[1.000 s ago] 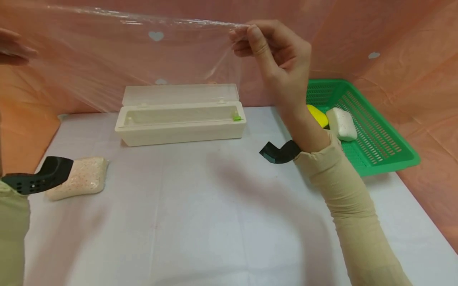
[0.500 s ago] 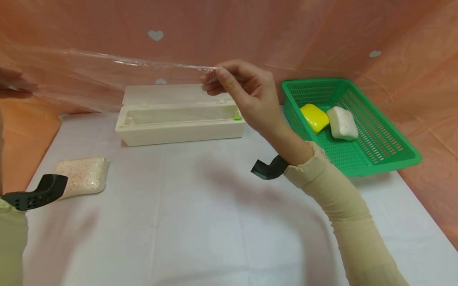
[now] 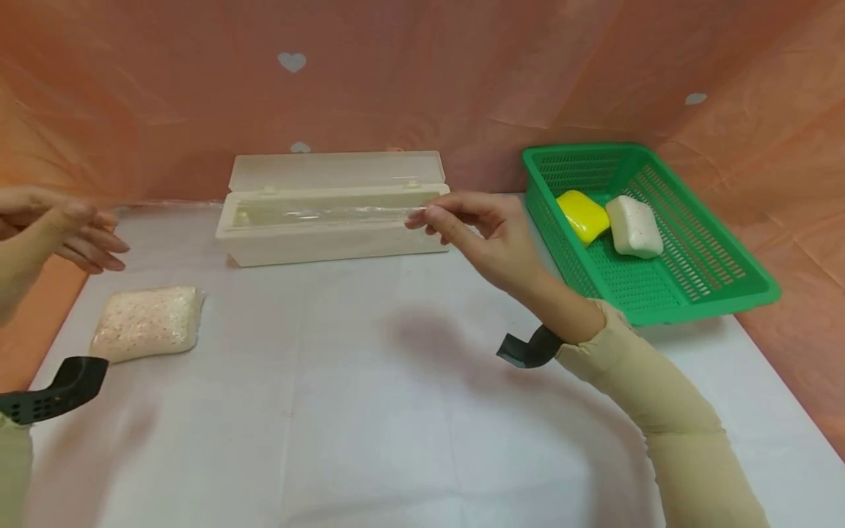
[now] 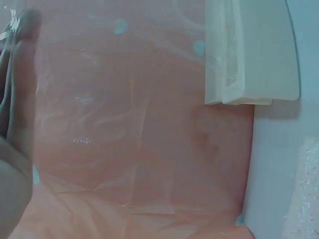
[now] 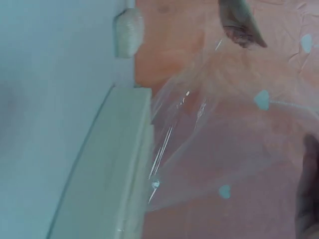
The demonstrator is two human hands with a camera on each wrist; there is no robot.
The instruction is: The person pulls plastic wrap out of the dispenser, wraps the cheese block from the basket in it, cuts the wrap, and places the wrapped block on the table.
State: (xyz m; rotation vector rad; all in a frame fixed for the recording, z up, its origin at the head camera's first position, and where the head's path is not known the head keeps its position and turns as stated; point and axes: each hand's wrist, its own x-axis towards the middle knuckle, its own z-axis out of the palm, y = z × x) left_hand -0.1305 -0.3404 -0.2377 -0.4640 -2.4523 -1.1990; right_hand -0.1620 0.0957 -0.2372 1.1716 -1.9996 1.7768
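Observation:
A thin sheet of clear cling film [image 3: 323, 214] stretches between the two hands, in front of the long cream dispenser box [image 3: 343, 246], whose lid [image 3: 337, 170] is raised. At the film's right end, my right hand [image 3: 491, 238] pinches the edge between thumb and fingertips. My left hand [image 3: 49, 231] is at the left edge of the head view, thumb against fingertips; film glints at those fingertips [image 4: 31, 22] in the left wrist view. The film hangs wrinkled across the right wrist view. Below the left hand lies a pale pink speckled block [image 3: 148, 323] wrapped in clear film.
A green plastic basket [image 3: 686, 315] on the right holds a yellow block [image 3: 584, 216] and a white speckled block [image 3: 635, 226]. White cloth covers the table [image 3: 370, 411]. An orange sheet with hearts [image 3: 462, 88] hangs behind and at the sides.
Both hands have come down from high in the view, lowering the film to the dispenser box's level. The right hand swung left, then slightly back right. More of the left hand shows now.

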